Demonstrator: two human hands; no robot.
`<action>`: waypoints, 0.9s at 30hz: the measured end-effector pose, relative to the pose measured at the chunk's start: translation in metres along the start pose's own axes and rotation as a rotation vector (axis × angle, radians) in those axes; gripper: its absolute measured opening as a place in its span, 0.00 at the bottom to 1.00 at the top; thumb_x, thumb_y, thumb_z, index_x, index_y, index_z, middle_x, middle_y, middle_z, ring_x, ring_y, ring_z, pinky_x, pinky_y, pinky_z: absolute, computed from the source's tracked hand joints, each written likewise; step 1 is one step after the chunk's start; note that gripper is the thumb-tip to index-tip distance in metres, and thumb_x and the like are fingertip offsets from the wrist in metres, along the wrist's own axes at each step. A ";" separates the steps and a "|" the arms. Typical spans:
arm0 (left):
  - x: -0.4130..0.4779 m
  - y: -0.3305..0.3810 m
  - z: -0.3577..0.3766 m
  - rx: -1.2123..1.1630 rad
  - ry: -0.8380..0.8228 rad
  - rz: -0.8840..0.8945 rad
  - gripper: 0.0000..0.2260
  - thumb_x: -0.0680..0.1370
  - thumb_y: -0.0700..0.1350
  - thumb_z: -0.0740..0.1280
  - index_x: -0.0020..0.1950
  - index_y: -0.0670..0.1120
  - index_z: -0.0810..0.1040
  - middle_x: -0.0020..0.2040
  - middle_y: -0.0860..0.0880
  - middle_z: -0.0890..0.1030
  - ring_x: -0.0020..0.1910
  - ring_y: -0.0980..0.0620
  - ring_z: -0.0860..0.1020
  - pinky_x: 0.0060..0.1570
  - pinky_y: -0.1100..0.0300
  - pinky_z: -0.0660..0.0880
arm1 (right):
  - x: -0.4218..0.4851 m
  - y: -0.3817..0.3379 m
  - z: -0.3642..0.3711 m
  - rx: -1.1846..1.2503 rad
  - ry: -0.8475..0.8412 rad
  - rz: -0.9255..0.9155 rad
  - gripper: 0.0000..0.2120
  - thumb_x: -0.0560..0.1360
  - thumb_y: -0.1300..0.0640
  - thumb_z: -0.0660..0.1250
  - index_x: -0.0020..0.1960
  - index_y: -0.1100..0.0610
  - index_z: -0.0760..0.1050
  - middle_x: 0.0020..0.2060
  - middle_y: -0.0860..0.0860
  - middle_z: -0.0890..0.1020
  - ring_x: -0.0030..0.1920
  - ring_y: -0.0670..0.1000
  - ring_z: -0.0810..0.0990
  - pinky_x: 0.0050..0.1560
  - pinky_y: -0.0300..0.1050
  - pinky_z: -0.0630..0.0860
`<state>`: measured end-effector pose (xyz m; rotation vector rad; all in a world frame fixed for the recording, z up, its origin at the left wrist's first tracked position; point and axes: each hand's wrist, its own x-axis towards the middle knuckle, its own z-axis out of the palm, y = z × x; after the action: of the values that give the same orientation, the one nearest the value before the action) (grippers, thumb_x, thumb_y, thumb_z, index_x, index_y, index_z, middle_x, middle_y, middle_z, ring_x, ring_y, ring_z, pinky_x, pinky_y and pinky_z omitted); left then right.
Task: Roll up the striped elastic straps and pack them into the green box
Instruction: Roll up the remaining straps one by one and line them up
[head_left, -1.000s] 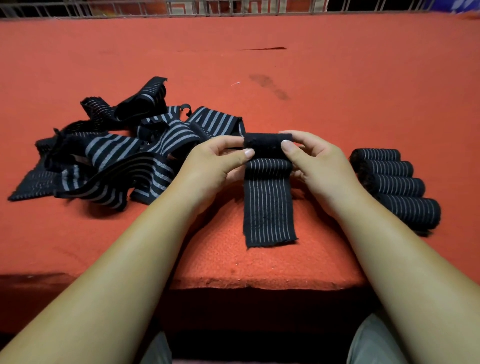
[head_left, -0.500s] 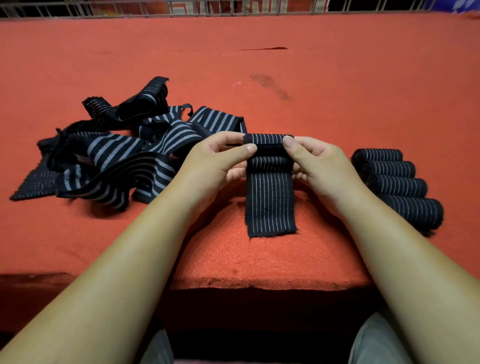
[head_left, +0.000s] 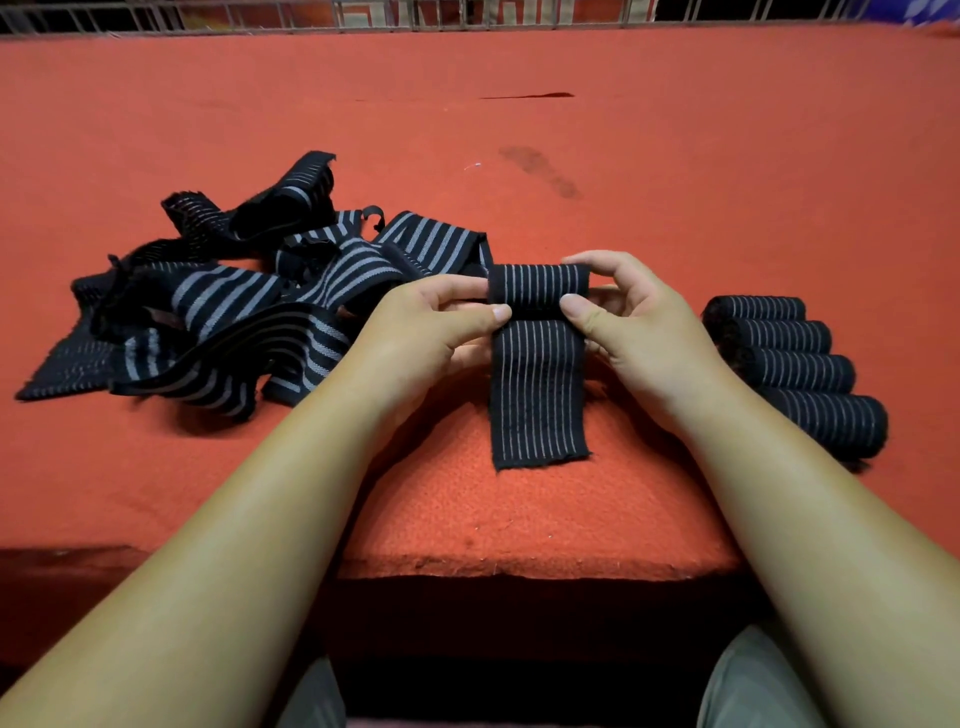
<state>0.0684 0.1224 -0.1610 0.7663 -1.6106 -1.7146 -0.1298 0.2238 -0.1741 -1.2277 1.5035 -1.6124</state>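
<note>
the roll (head_left: 538, 285) has fattened, its tail (head_left: 537, 395) shorter; our left hand (head_left: 426, 332) and right hand (head_left: 636, 325) keep a pinching grip on it. if we slacken, the elastic may unwind.

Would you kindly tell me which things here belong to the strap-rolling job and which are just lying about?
Job: half-rolled strap, left hand, right hand, loose strap pile, four finished rolls.
Lying about: dark stain, railing.

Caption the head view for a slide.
Part-rolled strap pinched by left hand and right hand on the red table; loose straps left, four rolls right.
</note>
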 end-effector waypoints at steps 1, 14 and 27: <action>0.000 0.000 0.001 -0.009 -0.010 0.002 0.12 0.82 0.35 0.72 0.65 0.39 0.83 0.58 0.41 0.88 0.60 0.44 0.87 0.61 0.51 0.83 | 0.000 -0.001 0.000 -0.001 0.001 0.001 0.15 0.83 0.63 0.70 0.66 0.49 0.79 0.51 0.56 0.85 0.48 0.57 0.82 0.52 0.57 0.79; -0.004 0.001 0.002 0.099 0.053 0.107 0.13 0.83 0.41 0.73 0.67 0.49 0.83 0.58 0.39 0.87 0.54 0.44 0.88 0.63 0.40 0.83 | -0.004 -0.008 0.001 -0.026 0.004 -0.025 0.20 0.81 0.64 0.73 0.67 0.45 0.80 0.56 0.54 0.86 0.56 0.53 0.87 0.58 0.55 0.84; -0.002 -0.001 0.005 0.126 0.134 0.114 0.13 0.80 0.43 0.77 0.64 0.44 0.84 0.52 0.39 0.87 0.46 0.49 0.85 0.56 0.47 0.83 | -0.001 -0.006 0.000 -0.067 0.030 -0.031 0.15 0.83 0.62 0.70 0.66 0.48 0.80 0.54 0.61 0.86 0.49 0.52 0.84 0.52 0.52 0.82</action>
<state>0.0658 0.1271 -0.1613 0.8157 -1.6491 -1.4615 -0.1283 0.2260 -0.1682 -1.2736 1.5761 -1.6191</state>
